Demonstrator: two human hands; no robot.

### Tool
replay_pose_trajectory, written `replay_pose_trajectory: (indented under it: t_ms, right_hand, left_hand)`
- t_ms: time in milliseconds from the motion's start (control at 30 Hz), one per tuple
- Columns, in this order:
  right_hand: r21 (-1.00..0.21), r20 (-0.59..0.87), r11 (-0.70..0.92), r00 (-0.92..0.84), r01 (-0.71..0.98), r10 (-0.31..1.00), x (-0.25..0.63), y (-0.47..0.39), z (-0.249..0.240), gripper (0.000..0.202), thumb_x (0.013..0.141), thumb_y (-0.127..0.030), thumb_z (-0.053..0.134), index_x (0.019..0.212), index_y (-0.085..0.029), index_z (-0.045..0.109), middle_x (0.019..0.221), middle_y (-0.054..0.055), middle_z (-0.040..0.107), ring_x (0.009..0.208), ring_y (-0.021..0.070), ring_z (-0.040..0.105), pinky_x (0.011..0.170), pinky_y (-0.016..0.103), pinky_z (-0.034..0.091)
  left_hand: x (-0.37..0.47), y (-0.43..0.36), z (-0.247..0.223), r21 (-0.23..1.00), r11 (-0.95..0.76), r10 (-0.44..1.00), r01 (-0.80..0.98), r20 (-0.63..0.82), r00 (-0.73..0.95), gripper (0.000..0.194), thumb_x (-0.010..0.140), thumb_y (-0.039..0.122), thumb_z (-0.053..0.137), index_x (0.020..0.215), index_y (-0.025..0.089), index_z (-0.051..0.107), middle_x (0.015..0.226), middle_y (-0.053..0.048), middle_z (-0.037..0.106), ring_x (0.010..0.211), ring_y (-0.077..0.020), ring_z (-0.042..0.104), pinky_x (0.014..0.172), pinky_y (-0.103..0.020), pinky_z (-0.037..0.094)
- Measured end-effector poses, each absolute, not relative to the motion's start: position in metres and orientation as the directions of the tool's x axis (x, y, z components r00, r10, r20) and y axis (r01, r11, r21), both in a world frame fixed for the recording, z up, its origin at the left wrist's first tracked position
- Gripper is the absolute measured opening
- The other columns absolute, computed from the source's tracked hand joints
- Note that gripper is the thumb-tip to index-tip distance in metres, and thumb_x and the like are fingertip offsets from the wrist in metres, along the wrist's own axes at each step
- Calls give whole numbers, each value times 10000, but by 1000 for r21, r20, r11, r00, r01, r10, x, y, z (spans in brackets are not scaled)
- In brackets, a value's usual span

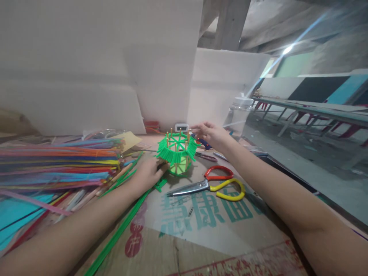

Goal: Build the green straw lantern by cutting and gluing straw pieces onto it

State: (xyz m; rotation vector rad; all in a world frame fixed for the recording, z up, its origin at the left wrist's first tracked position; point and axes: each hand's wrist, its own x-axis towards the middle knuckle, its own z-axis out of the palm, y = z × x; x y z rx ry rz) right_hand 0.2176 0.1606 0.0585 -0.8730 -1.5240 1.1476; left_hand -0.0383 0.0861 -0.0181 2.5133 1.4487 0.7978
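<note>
The green frame point(174, 154) stands on the tabletop point(156, 245), just beyond the scissors point(207, 185). The left hand point(147, 173) is at its left, the right hand point(212, 135) at its far right; I can't tell whether either grip is pinching.

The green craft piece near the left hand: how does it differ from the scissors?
The green craft piece is mostly bright green with pale sticks; the scissors are silver, red and yellow. The green craft piece stands upright, while the scissors lie flat. The left hand is at the green craft piece; neither hand is on the scissors. Both rest on the same table.
</note>
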Motion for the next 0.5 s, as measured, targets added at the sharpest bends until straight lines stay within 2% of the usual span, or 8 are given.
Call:
replay_pose_trajectory:
  t_ms: [67, 100, 167, 200, 267, 300, 400, 500]
  right_hand:
    - [-951, 284, 235, -266, -203, 921, 227, 159, 68, 263, 862, -368, 682, 762, -209, 498, 755, -13, 686, 780, 131, 667, 805, 305, 525]
    - [-940, 277, 194, -292, -280, 915, 233, 157, 74, 268, 863, -333, 686, 748, -210, 477, 665, -39, 639, 712, 120, 652, 777, 291, 527]
    - [-933, 255, 133, -353, -334, 900, 245, 151, 86, 268, 865, -273, 678, 735, -209, 453, 509, -95, 459, 491, 75, 511, 587, 210, 479]
    - [-941, 244, 124, -374, -316, 895, 251, 147, 92, 255, 868, -265, 670, 743, -209, 455, 484, -110, 383, 411, 56, 392, 473, 174, 390]
    - [-965, 225, 156, -360, -212, 905, 263, 139, 101, 240, 858, -285, 679, 772, -214, 467, 490, -118, 329, 370, 44, 222, 373, 163, 200]
    - [-972, 227, 192, -327, -136, 917, 269, 134, 104, 233, 845, -299, 693, 793, -215, 481, 497, -118, 320, 377, 43, 195, 372, 169, 153]
    - [-945, 292, 314, -190, 94, 937, 286, 121, 113, 202, 829, -309, 698, 835, -211, 521, 504, -115, 293, 402, 49, 211, 393, 185, 143]
    - [-834, 428, 415, -47, 363, 902, 303, 105, 127, 78, 885, -258, 620, 863, -200, 573, 517, -85, 345, 423, 62, 273, 415, 220, 189]
  left_hand:
    - [-38, 87, -19, 369, -530, 837, 763, 371, 402, 318, 948, 331, 452, 988, 169, 723, 992, -100, 751, 999, -266, 666, 885, -354, 480]
    - [-38, 87, -19, 368, -528, 839, 765, 367, 402, 320, 949, 330, 450, 988, 165, 721, 995, -103, 750, 1003, -267, 664, 888, -356, 478]
    - [-39, 87, -19, 362, -522, 843, 773, 360, 400, 318, 950, 330, 450, 987, 164, 719, 993, -106, 749, 997, -267, 665, 880, -354, 478]
    - [-39, 87, -19, 358, -521, 843, 775, 359, 401, 317, 952, 332, 450, 988, 167, 718, 987, -105, 749, 988, -265, 667, 871, -351, 479]
    - [-39, 86, -18, 355, -522, 842, 776, 363, 400, 317, 955, 338, 448, 977, 172, 718, 962, -100, 750, 953, -257, 673, 842, -340, 482]
    - [-40, 85, -17, 353, -521, 841, 777, 366, 398, 319, 956, 342, 449, 961, 174, 719, 947, -99, 750, 931, -253, 675, 821, -333, 482]
    - [-39, 83, -15, 360, -518, 842, 776, 373, 389, 325, 952, 359, 461, 902, 175, 724, 909, -92, 753, 867, -236, 677, 757, -307, 477]
    - [-36, 84, -12, 396, -510, 853, 764, 344, 392, 319, 937, 384, 493, 874, 180, 729, 873, -75, 757, 822, -216, 677, 716, -279, 469]
